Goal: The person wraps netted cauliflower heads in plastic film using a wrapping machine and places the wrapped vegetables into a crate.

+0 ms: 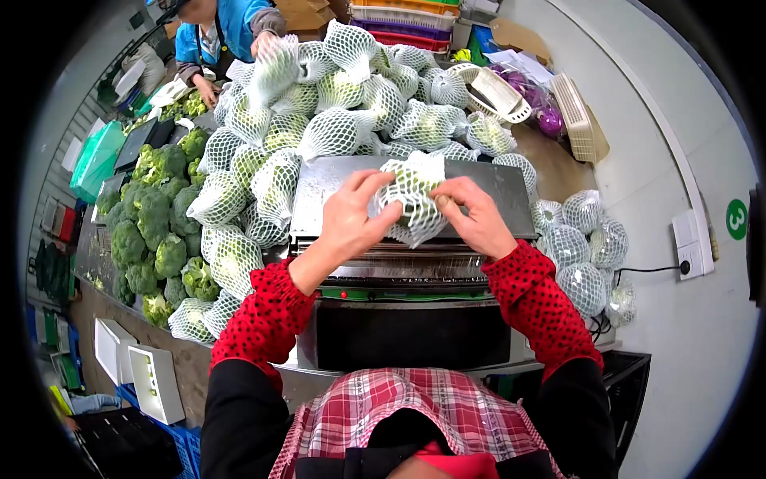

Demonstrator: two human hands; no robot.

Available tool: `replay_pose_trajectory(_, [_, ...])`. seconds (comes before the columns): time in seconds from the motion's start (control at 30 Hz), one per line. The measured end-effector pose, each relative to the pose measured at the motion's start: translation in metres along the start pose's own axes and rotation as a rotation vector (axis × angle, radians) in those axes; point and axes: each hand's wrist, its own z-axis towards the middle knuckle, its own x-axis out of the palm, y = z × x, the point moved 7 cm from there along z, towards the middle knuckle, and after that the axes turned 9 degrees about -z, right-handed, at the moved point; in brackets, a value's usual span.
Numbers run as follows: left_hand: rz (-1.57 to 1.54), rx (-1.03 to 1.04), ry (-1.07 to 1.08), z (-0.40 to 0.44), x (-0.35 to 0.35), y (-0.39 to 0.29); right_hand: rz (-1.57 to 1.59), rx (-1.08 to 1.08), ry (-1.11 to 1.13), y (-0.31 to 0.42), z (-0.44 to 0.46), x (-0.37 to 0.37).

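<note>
A vegetable in a white foam net point(413, 199), green showing through the mesh, is between my hands above a metal-topped machine point(327, 180). My left hand point(357, 214) curls around its left side, thumb and fingers on the net. On the right, my right hand point(472, 214) pinches the net between thumb and forefinger. Just beyond the metal top, many more netted vegetables point(339, 132) are heaped up. Below my hands, the machine's front has a green strip point(399, 294) with a small red light.
Bare broccoli heads point(152, 215) are piled at left. Film-wrapped netted pieces point(586, 243) sit right of the machine, near a wall socket point(690, 255) with a cable. A co-worker in a blue top point(227, 36) touches the heap's far side. White baskets point(499, 94) stand at the back right.
</note>
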Motion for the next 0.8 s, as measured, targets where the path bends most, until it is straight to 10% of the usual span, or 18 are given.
replay_pose_trajectory(0.37, [-0.606, -0.652, -0.064, -0.039, 0.011, 0.004, -0.025, 0.001, -0.101, -0.014, 0.008, 0.002])
replay_pose_trajectory(0.5, [0.558, -0.164, 0.007, -0.078, -0.061, 0.011, -0.256, 0.230, -0.126, -0.034, -0.062, -0.066])
replay_pose_trajectory(0.53, [0.803, -0.321, 0.193, -0.093, -0.070, 0.025, -0.454, 0.338, -0.049, -0.055, -0.088, -0.071])
replay_pose_trajectory(0.67, [0.746, -0.507, 0.387, -0.104, -0.046, 0.035, -0.707, 0.492, 0.342, -0.074, -0.113, -0.026])
replay_pose_trajectory(0.8, [0.408, -0.562, 0.224, -0.107, -0.035, 0.049, -0.356, 0.456, 0.169, -0.083, -0.112, -0.016])
